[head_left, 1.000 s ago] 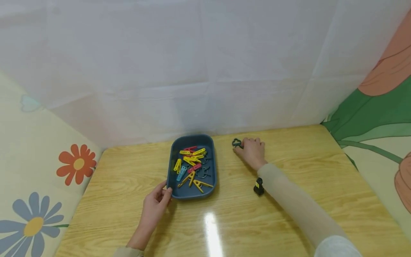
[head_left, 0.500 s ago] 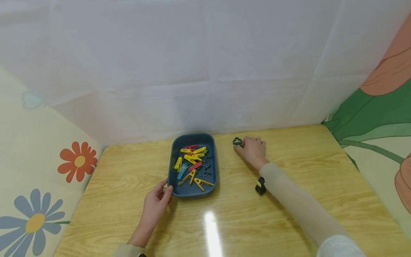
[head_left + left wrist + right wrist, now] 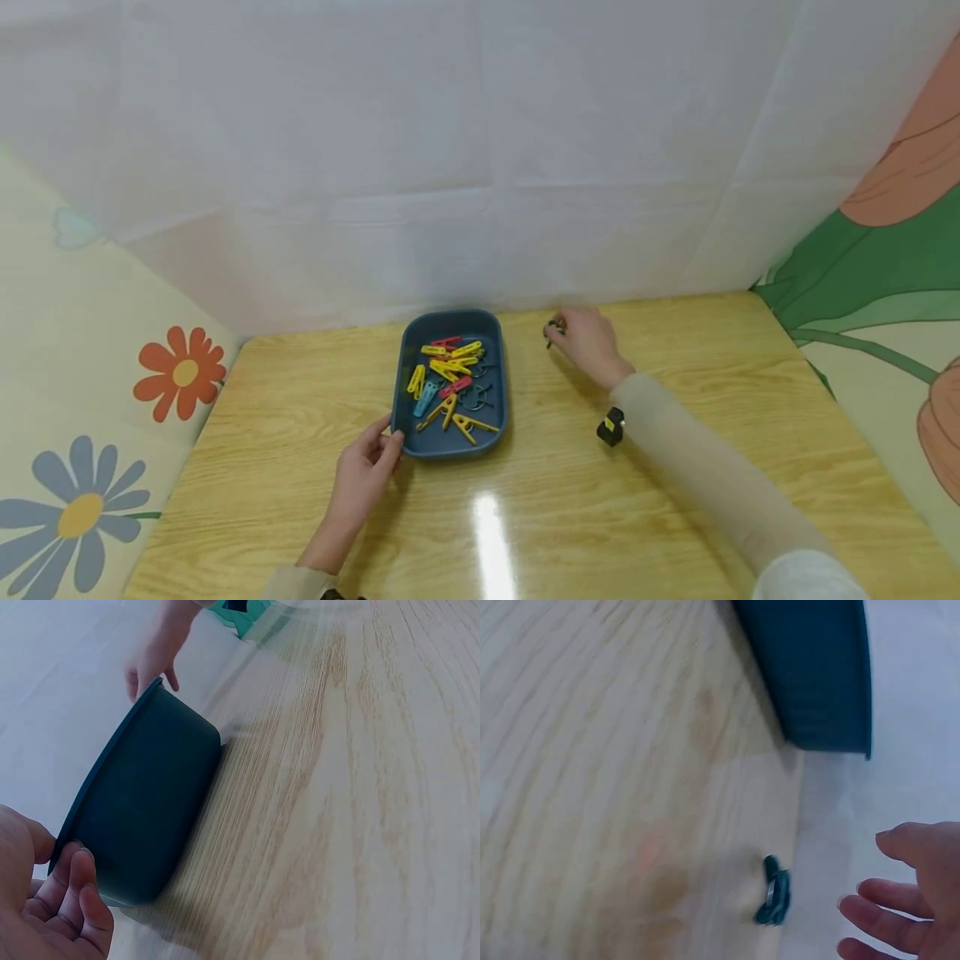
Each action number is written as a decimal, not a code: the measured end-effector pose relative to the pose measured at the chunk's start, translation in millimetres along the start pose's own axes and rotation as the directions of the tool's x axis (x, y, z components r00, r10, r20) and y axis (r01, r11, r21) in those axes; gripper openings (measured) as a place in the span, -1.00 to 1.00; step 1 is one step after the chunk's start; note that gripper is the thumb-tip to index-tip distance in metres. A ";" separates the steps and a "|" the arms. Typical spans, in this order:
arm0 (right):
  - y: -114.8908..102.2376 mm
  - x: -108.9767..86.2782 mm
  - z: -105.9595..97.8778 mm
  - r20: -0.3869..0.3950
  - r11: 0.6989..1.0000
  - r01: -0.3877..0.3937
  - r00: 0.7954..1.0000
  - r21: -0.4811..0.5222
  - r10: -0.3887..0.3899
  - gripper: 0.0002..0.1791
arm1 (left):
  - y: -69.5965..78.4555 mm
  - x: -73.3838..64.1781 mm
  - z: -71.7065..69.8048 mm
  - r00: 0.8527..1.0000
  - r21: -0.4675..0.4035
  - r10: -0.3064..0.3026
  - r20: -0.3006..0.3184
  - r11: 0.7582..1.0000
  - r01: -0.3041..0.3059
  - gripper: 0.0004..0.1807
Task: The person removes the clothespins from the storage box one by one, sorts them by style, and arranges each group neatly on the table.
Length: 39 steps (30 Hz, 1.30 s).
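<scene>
My left hand (image 3: 362, 479) grips the near left corner of a dark blue tray (image 3: 448, 453), thumb on the rim and fingers below; the left wrist view shows this grip. Inside lie several yellow clothespins (image 3: 452, 368), a blue one (image 3: 424, 399), red ones (image 3: 454, 387) and dark green clips (image 3: 474, 397) with metal rings. Beyond the tray's right side, my right hand (image 3: 594, 343) has thumb and forefinger pinched at another dark green clip, which they partly hide in the head view. The right wrist view shows this clip (image 3: 774, 894) left of spread fingers.
The wooden table (image 3: 300, 500) meets a white cloth (image 3: 480, 167) hanging along its back edge, close behind the tray and right hand. Flower-patterned panels (image 3: 82, 400) stand at both sides. A small black device (image 3: 611, 427) is at the right wrist.
The right hand has turned and its fingers have closed over the clip, which lay flat before and now shows tilted at the fingertips. The left hand keeps its hold on the tray.
</scene>
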State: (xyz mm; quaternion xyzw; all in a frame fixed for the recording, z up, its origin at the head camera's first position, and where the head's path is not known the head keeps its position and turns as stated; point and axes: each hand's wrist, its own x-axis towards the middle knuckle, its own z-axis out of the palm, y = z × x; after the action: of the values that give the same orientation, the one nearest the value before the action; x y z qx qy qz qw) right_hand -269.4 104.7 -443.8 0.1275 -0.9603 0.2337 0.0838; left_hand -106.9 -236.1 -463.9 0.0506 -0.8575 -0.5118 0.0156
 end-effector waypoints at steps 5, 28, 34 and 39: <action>-15.1 2.9 -7.2 0.055 0.999 0.033 0.998 0.033 -0.035 -0.61 | 0.6 -0.1 -0.6 1.000 0.002 -0.006 0.003 1.000 0.006 -0.53; -84.5 16.8 2.5 0.175 0.964 0.264 0.948 0.036 -0.266 -0.60 | 2.6 -0.6 0.3 1.000 -0.009 -0.017 -0.004 1.000 0.017 -0.52; -89.4 17.7 14.6 0.227 0.938 0.346 0.913 0.010 -0.339 -0.57 | 1.9 -1.3 2.3 1.000 -0.018 0.011 -0.013 1.000 -0.011 -0.54; -91.3 17.5 23.7 0.304 0.905 0.414 0.878 -0.096 -0.369 -0.52 | 1.1 -0.8 4.0 1.000 -0.014 0.003 -0.014 1.000 -0.003 -0.54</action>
State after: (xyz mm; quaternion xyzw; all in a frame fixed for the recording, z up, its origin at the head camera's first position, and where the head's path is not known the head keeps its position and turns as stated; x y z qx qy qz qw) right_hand -262.6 11.7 -421.7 0.3442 -0.9319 0.1146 0.0031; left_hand -106.5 -232.0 -464.9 0.0527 -0.8537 -0.5176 0.0229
